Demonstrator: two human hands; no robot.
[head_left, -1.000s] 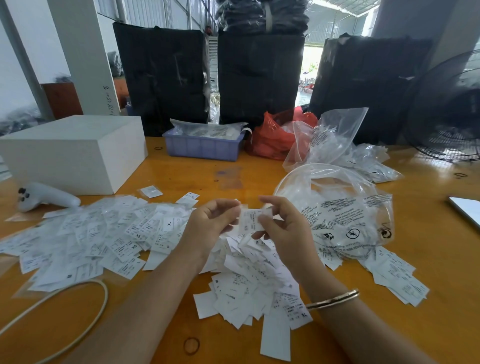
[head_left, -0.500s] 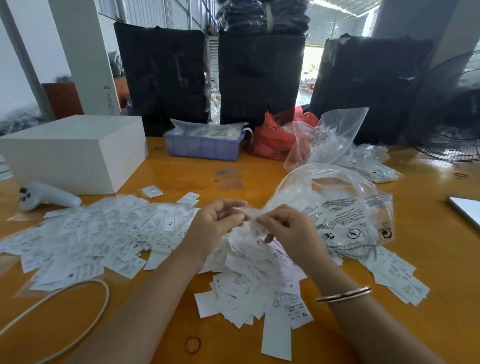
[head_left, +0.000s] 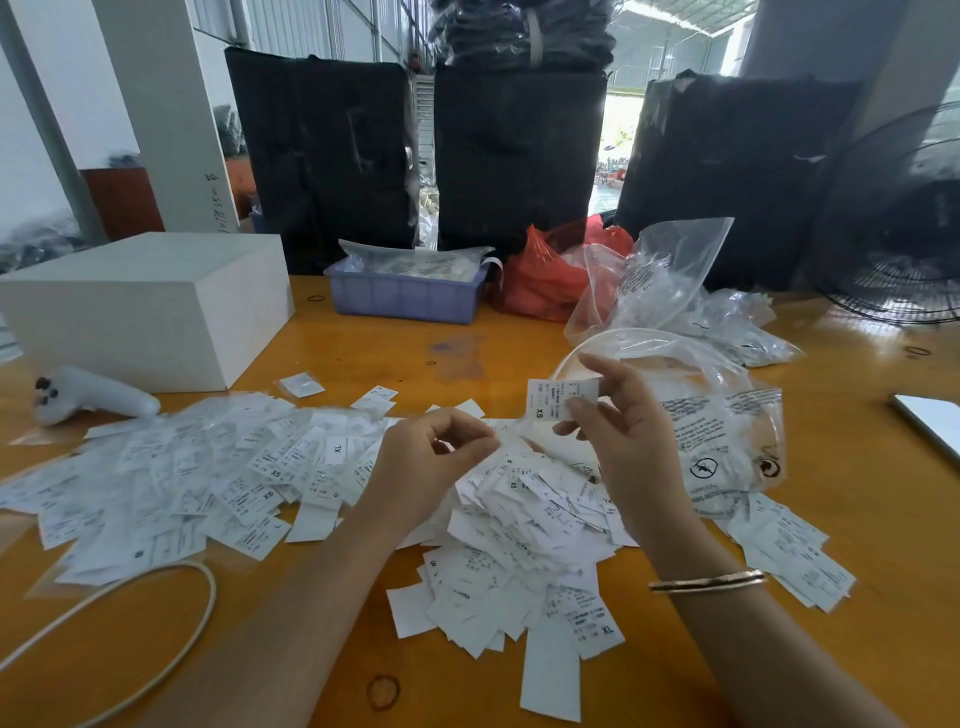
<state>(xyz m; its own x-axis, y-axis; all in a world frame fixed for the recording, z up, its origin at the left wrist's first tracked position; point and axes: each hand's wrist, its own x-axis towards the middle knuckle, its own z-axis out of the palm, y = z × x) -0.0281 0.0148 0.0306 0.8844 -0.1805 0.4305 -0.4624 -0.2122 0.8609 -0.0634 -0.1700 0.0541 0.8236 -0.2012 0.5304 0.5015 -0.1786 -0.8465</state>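
The right hand (head_left: 618, 447) pinches an XS label (head_left: 551, 400) between thumb and fingertips, raised above the near-centre label pile (head_left: 519, 525). The left hand (head_left: 426, 467) curls fingers toward thumb, and whether it holds anything is unclear. The labels' small print is unreadable. The orange wooden table (head_left: 909, 545) has black bundles (head_left: 514, 156) standing behind its far edge.

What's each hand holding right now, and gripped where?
The right hand pinches the XS label by its right edge, between thumb and fingers. The left hand has curled fingertips pressed together above the label pile; whether it holds anything cannot be told.

White box (head_left: 145, 306), blue tray (head_left: 405, 301), red bag (head_left: 540, 283)
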